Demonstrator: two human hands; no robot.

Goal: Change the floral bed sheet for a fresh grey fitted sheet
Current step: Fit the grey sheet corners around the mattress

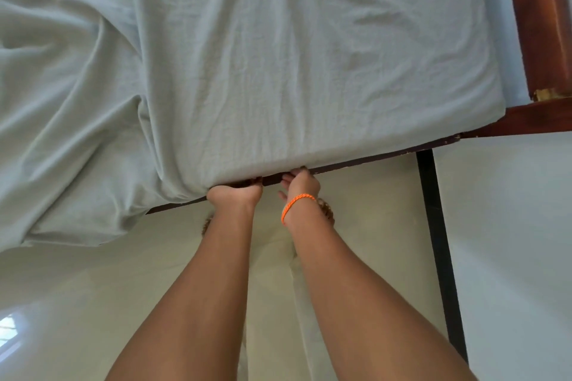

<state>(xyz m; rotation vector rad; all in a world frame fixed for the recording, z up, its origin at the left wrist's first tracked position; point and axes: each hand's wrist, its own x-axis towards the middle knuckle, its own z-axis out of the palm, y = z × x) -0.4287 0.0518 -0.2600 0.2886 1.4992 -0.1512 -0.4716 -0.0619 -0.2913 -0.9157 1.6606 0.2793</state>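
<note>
Both hands (235,193) grip the grey sheet's (278,71) near edge.

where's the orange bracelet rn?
Head view, lower centre: the orange braided bracelet circles the right wrist, just below the right hand at the grey fitted sheet's near edge.

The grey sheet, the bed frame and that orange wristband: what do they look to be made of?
The grey sheet looks like soft, matte woven cloth, perhaps cotton: it creases and drapes in loose folds. The bed frame looks like reddish-brown varnished wood, glossy, chipped pale at the corner. The orange wristband looks like braided cord, its twisted strands just visible.
</note>
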